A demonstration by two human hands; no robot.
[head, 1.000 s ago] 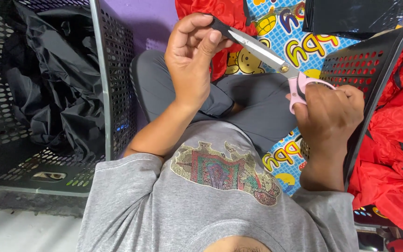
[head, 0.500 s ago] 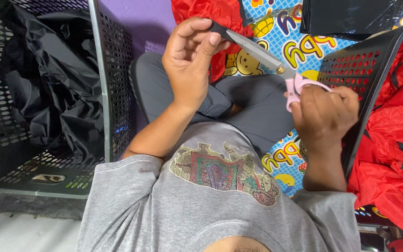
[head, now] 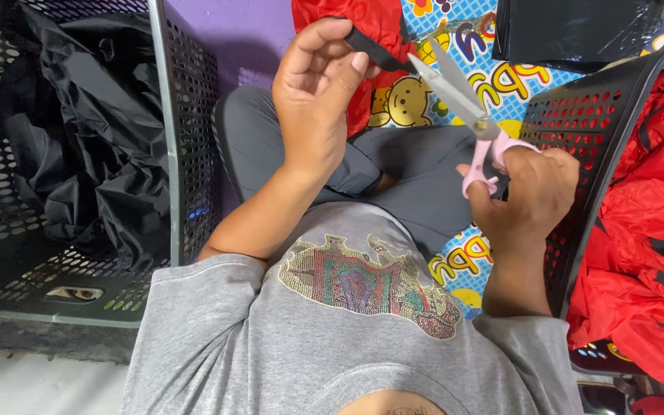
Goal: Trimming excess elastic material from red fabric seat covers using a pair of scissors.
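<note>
Black strip (head: 374,51) pinched in left hand (head: 317,100), right hand (head: 528,196) closed on scissors (head: 474,127), blades open, uncut.

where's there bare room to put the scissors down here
Bare mat shows between the red cloth and the black bag. The lap is partly free. Both baskets, left and right, are stuffed with cloth.

Home garment workspace, floor seating on cartoon play mat (head: 501,77), perforated crates (head: 194,115) of fabric
</note>
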